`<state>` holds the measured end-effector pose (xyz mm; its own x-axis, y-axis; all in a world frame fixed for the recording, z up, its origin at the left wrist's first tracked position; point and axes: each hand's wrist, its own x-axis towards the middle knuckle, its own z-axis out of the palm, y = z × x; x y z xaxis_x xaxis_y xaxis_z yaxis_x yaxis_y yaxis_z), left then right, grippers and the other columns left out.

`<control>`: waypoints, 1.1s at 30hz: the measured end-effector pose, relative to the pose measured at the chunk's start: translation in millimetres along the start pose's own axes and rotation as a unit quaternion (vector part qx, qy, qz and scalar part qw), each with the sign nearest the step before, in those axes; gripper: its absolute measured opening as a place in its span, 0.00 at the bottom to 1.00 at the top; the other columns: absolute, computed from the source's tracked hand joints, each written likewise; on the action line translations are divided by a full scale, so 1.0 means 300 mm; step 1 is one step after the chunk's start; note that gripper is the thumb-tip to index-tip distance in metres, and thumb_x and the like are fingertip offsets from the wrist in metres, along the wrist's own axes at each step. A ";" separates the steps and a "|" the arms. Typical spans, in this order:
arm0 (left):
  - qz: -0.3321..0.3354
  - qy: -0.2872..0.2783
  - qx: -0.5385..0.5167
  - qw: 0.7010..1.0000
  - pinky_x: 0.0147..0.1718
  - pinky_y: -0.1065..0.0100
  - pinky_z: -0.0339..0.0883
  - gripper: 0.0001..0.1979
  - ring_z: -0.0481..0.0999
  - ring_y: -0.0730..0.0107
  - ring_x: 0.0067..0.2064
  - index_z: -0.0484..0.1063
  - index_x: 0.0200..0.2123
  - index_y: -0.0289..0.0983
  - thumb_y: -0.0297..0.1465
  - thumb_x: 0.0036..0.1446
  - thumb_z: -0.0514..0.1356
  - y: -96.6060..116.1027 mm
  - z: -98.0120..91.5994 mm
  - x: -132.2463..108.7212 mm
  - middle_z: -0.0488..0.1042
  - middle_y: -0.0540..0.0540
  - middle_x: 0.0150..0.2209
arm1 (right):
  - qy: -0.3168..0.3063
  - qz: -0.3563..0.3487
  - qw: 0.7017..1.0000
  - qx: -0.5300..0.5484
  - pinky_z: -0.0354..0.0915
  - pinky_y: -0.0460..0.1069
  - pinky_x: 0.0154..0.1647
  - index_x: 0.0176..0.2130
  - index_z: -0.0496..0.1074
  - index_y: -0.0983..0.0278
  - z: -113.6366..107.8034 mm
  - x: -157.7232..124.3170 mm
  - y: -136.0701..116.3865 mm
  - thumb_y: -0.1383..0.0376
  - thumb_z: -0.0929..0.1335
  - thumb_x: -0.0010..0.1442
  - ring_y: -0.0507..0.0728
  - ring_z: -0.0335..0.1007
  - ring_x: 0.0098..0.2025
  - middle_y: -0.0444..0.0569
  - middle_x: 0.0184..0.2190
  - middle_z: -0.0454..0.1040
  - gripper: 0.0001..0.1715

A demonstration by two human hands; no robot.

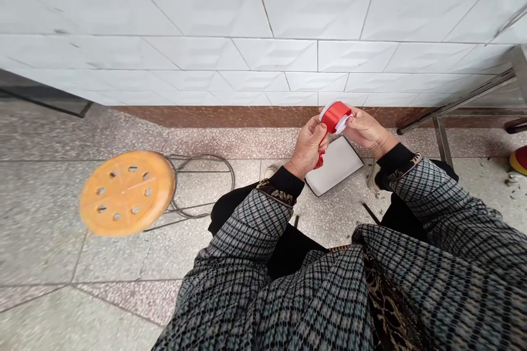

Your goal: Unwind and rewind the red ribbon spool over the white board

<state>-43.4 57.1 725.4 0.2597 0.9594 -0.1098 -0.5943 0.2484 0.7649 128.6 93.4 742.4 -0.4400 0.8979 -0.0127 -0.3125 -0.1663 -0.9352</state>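
Observation:
A roll of red ribbon (336, 115) on a white spool is held up between my two hands, in front of the tiled wall. My left hand (308, 145) is closed, its thumb and fingers pinching the ribbon at the roll's left side. A loose crumpled end of the red ribbon (319, 161) hangs below that hand. On the other side, my right hand (365, 130) grips the spool's right edge, its fingers partly hidden behind it. Beneath the hands, a white rectangular tray or board (334, 167) with a dark rim lies on the floor between my feet.
An orange round-topped stool (127, 193) with a metal frame stands at the left. A metal frame (442, 142) rises at the right near the wall. A red and yellow object (520, 159) sits at the far right, with small dark scraps on the speckled floor (164, 263).

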 end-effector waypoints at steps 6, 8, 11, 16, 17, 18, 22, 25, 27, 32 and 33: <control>-0.029 0.034 0.000 0.999 0.16 0.75 0.44 0.26 0.49 0.84 0.17 0.70 0.35 0.39 0.53 0.58 0.74 0.002 0.003 0.013 0.53 0.62 0.18 | 0.006 -0.001 1.000 0.022 0.71 0.61 0.65 0.55 0.79 0.56 0.067 0.004 0.022 0.30 0.83 0.36 0.68 0.73 0.64 0.53 0.54 0.83 0.56; -0.030 0.048 -0.005 0.998 0.16 0.76 0.43 0.26 0.49 0.85 0.17 0.68 0.33 0.39 0.53 0.59 0.72 0.004 0.008 0.019 0.52 0.62 0.18 | 0.009 -0.003 1.000 0.021 0.72 0.62 0.64 0.58 0.78 0.54 0.075 0.006 0.037 0.28 0.82 0.38 0.68 0.72 0.64 0.52 0.52 0.83 0.58; -0.024 0.054 -0.016 0.998 0.16 0.76 0.41 0.26 0.48 0.86 0.17 0.67 0.32 0.39 0.54 0.60 0.72 0.007 0.014 0.025 0.51 0.62 0.19 | 0.028 -0.006 0.999 0.015 0.72 0.64 0.62 0.59 0.75 0.53 0.074 0.009 0.059 0.26 0.79 0.42 0.68 0.71 0.65 0.53 0.53 0.82 0.57; -0.035 0.062 -0.038 0.997 0.16 0.77 0.41 0.25 0.49 0.87 0.17 0.69 0.34 0.38 0.54 0.62 0.69 0.024 0.023 0.023 0.54 0.61 0.20 | 0.050 -0.006 0.999 -0.007 0.71 0.66 0.65 0.60 0.74 0.54 0.083 0.014 0.071 0.25 0.77 0.47 0.69 0.69 0.67 0.53 0.54 0.80 0.55; -0.038 0.063 -0.042 0.996 0.17 0.77 0.41 0.25 0.49 0.87 0.17 0.70 0.34 0.38 0.54 0.63 0.69 0.029 0.024 0.022 0.55 0.60 0.20 | 0.048 -0.007 0.999 -0.008 0.71 0.66 0.66 0.60 0.74 0.54 0.087 0.014 0.071 0.25 0.77 0.47 0.69 0.69 0.67 0.53 0.55 0.80 0.55; -0.040 0.064 -0.046 0.996 0.17 0.77 0.42 0.24 0.50 0.87 0.17 0.70 0.35 0.38 0.53 0.64 0.68 0.033 0.026 0.021 0.56 0.60 0.21 | 0.048 -0.008 0.999 -0.008 0.71 0.67 0.66 0.60 0.74 0.54 0.092 0.015 0.073 0.26 0.77 0.48 0.69 0.69 0.67 0.53 0.55 0.80 0.54; -0.044 0.065 -0.054 0.995 0.16 0.77 0.44 0.23 0.51 0.87 0.17 0.72 0.37 0.37 0.52 0.66 0.67 0.043 0.032 0.023 0.58 0.59 0.22 | 0.057 -0.017 0.998 -0.004 0.72 0.67 0.66 0.60 0.73 0.54 0.097 0.018 0.087 0.26 0.77 0.50 0.70 0.68 0.69 0.54 0.56 0.79 0.53; -0.045 0.067 -0.065 0.995 0.16 0.77 0.43 0.22 0.50 0.88 0.17 0.73 0.37 0.37 0.51 0.67 0.67 0.044 0.040 0.021 0.60 0.59 0.23 | 0.055 -0.033 0.998 0.004 0.72 0.67 0.66 0.59 0.74 0.54 0.093 0.023 0.099 0.26 0.78 0.47 0.70 0.68 0.69 0.53 0.55 0.80 0.53; -0.048 0.069 -0.068 0.994 0.15 0.77 0.43 0.22 0.49 0.88 0.17 0.72 0.37 0.38 0.51 0.68 0.66 0.045 0.045 0.016 0.60 0.59 0.23 | 0.061 -0.035 0.997 0.013 0.72 0.66 0.66 0.58 0.74 0.54 0.095 0.025 0.099 0.27 0.79 0.44 0.70 0.69 0.69 0.52 0.55 0.81 0.54; -0.047 0.065 -0.017 0.997 0.15 0.76 0.40 0.25 0.48 0.87 0.16 0.71 0.35 0.39 0.55 0.65 0.67 0.053 0.039 0.011 0.57 0.60 0.20 | 0.064 -0.032 0.997 0.038 0.72 0.66 0.68 0.55 0.76 0.52 0.110 0.017 0.056 0.28 0.81 0.42 0.69 0.70 0.69 0.52 0.55 0.82 0.52; -0.044 0.064 0.003 0.997 0.15 0.76 0.40 0.25 0.47 0.87 0.16 0.71 0.34 0.39 0.55 0.64 0.67 0.058 0.033 0.014 0.56 0.60 0.20 | 0.059 -0.034 0.997 0.040 0.72 0.66 0.67 0.54 0.77 0.52 0.110 0.015 0.045 0.28 0.81 0.42 0.69 0.70 0.69 0.52 0.55 0.83 0.51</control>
<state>-45.1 64.1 744.7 0.2118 0.9430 -0.2565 -0.5680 0.3324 0.7530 94.7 81.6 741.4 -0.3156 0.9489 0.0037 -0.4066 -0.1317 -0.9041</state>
